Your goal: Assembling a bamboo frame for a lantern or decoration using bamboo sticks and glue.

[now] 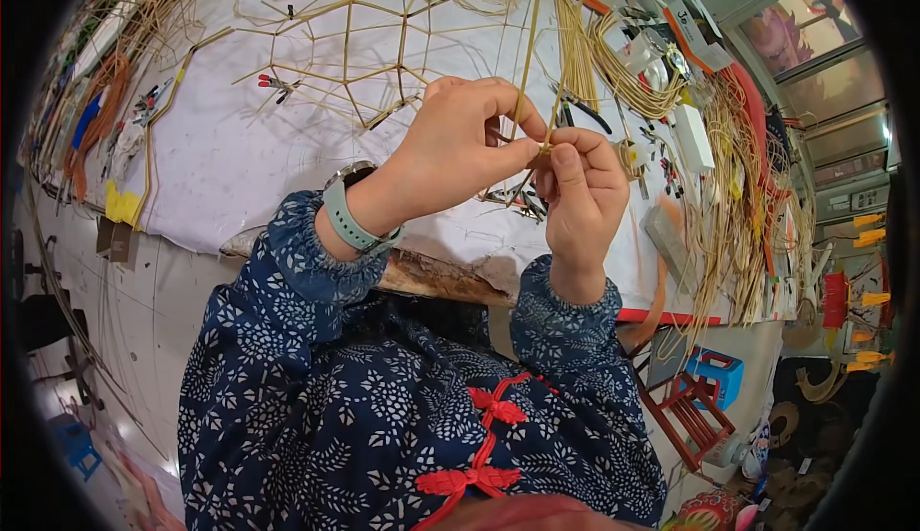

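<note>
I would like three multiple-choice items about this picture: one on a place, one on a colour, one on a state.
1. Where does the bamboo frame lie?
A. on the white table sheet
B. on the floor
C. on a red stool

2. What colour is the watch strap?
A. black
B. pale green
C. orange

3. How do the hands stand?
A. both flat on the table
B. both pinching one joint of thin strips
C. one hanging down

Key: 1 A, the bamboo frame spreads over the white table sheet. 2 B, the watch strap is pale green. 3 B, left hand and right hand meet at the joint.
</note>
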`<action>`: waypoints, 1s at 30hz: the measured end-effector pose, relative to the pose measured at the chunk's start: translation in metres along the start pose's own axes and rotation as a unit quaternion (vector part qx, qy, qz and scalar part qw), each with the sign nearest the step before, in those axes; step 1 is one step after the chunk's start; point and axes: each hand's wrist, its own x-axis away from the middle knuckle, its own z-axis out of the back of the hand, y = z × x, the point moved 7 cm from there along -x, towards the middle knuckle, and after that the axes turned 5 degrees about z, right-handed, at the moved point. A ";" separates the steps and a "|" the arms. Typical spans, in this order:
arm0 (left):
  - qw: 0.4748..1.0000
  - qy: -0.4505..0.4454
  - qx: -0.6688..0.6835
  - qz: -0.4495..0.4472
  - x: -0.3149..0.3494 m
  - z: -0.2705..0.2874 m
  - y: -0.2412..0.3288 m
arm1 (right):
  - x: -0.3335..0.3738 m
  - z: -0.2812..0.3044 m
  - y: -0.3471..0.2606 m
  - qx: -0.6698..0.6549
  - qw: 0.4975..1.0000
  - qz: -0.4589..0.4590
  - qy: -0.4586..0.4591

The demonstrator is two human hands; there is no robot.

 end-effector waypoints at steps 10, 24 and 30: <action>0.998 -0.020 0.060 0.012 0.000 0.001 -0.006 | 0.000 -0.008 0.001 -0.053 0.997 0.034 0.040; 0.997 -0.055 0.045 0.031 0.001 0.005 0.002 | 0.009 0.000 -0.006 0.015 0.999 0.021 0.021; 0.997 -0.058 0.040 0.033 -0.002 0.002 0.001 | 0.008 0.004 -0.008 0.028 0.999 0.022 0.016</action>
